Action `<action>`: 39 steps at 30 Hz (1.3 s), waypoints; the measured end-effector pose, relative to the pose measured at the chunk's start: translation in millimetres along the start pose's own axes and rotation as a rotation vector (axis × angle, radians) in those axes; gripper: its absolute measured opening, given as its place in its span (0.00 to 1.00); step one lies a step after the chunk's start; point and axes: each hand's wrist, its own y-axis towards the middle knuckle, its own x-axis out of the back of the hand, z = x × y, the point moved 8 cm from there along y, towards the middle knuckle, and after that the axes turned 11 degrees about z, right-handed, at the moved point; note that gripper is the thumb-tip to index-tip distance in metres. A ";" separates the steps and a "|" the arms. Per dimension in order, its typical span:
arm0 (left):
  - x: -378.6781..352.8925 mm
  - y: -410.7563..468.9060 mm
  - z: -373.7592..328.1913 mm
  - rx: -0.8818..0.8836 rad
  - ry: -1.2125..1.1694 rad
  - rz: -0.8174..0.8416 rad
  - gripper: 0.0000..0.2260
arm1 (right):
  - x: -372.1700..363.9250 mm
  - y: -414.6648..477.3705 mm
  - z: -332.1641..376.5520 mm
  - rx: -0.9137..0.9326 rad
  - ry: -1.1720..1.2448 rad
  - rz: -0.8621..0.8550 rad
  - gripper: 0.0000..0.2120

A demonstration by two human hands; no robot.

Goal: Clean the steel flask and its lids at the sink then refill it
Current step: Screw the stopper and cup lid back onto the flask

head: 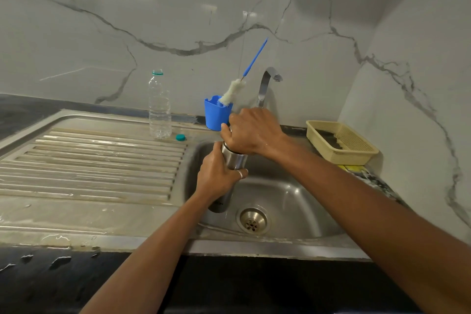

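— What's nearest you there?

— The left hand (219, 176), wrapped tight round the middle of the steel flask (233, 160), fingers curled fully about it. The flask hangs tilted over the sink (293, 199), its foot toward seven o'clock, just short of the drain (253, 220).

— And the other hand?

— The right hand (253, 131) is clamped over the flask's top, at about one o'clock from the left. It covers the lid entirely, so I can't see the lid itself. My guess is it's twisting it loose.

— What could go wrong?

— Wet steel, I'd say. If the lower grip slips during the twist, the flask could drop into the basin and dent. And should the lid come free suddenly, it may skitter toward the drain.

— Anything behind in harm's way?

— At eleven o'clock of the hands, a blue cup (216, 113) holds a bottle brush (233, 91), very near the right knuckles; a jerk backward could topple it. The tap (267, 84) stands at twelve, close too. Further left, at ten, an open plastic bottle (159, 107) with its cap (180, 137) beside it, and a basket (341, 141) at three, both well apart.
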 end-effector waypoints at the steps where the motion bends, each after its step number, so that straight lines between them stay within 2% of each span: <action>1: 1.2 -0.8 -0.5 0.003 0.005 -0.014 0.30 | 2.7 0.3 1.3 -0.011 0.000 0.001 0.21; 8: 2.9 -5.4 -5.6 0.005 0.064 -0.051 0.29 | 10.1 -4.0 -0.6 -0.119 0.037 -0.004 0.19; 12: 1.7 -6.3 -9.4 -0.008 0.051 -0.061 0.28 | 3.8 -6.3 -11.5 -0.167 0.168 0.053 0.27; 14: 3.3 -6.4 -10.6 -0.009 0.031 -0.074 0.29 | 1.6 -11.3 -19.7 -0.183 0.425 0.127 0.31; 15: 5.2 -6.2 -10.9 -0.007 0.017 -0.083 0.29 | -0.1 -16.2 -28.2 -0.218 0.654 0.135 0.31; 17: 9.1 -5.3 -10.0 -0.001 -0.005 -0.104 0.30 | -14.5 -31.0 -50.0 -0.375 1.117 0.077 0.24; 18: 11.2 -4.8 -9.2 0.000 -0.009 -0.112 0.30 | -26.5 -39.4 -57.8 -0.440 1.207 0.059 0.17; 19: 12.6 -4.4 -8.6 0.000 -0.008 -0.116 0.30 | -41.8 -45.0 -63.5 -0.470 1.167 0.083 0.11; 20: 13.3 -4.1 -8.3 0.001 -0.005 -0.116 0.29 | -59.8 -48.7 -63.9 -0.466 1.073 0.165 0.08; 22: 13.5 -3.0 -7.7 0.007 -0.008 -0.117 0.29 | -101.2 -59.4 -48.9 -0.407 0.958 0.444 0.11; 24: 13.0 -2.1 -8.0 0.010 -0.028 -0.124 0.30 | -127.8 -74.5 -24.3 -0.322 0.986 0.644 0.19; 26: 12.5 -1.1 -6.8 0.010 -0.049 -0.132 0.30 | -139.1 -81.2 -1.2 -0.242 1.091 0.697 0.31; 29: 12.6 0.1 -7.3 0.002 -0.078 -0.138 0.30 | -152.8 -76.6 20.6 -0.199 1.221 0.617 0.46; 31: 12.4 1.4 -10.5 -0.017 -0.080 -0.142 0.30 | -160.1 -71.1 22.3 -0.249 1.302 0.491 0.51; 33: 15.1 2.3 -14.1 -0.028 -0.079 -0.144 0.31 | -156.5 -67.9 23.0 -0.260 1.309 0.382 0.47; 36: 19.4 2.7 -15.1 -0.030 -0.118 -0.150 0.31 | -145.8 -63.6 18.7 -0.243 1.241 0.308 0.35; 39: 33.1 2.5 -28.3 -0.061 -0.141 -0.136 0.31 | -128.2 -53.2 18.3 -0.169 1.230 0.265 0.33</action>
